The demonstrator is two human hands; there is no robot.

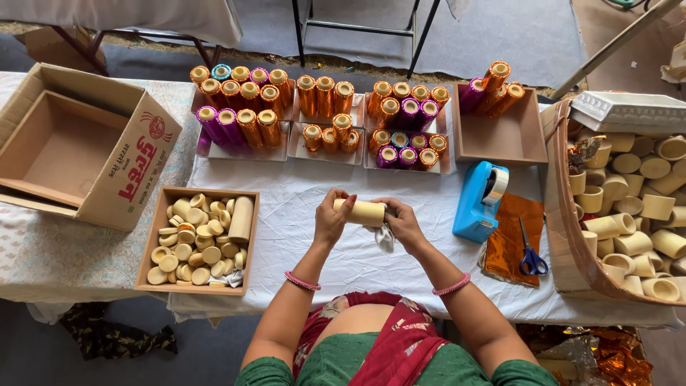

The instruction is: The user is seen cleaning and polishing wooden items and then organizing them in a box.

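Both hands, left hand [330,216] and right hand [404,223], clamp a cream cardboard tube [361,211] lying crosswise above open white bench [286,200].

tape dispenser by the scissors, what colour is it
The tape dispenser is bright blue, seen in the head view.

Cream tube [363,212] between both hands, left hand [331,218], right hand [404,223].

Disc tray [166,236] left of tube [363,211]; tape dispenser [480,201], scissors [530,256] right; 3 roll trays [323,152] behind.
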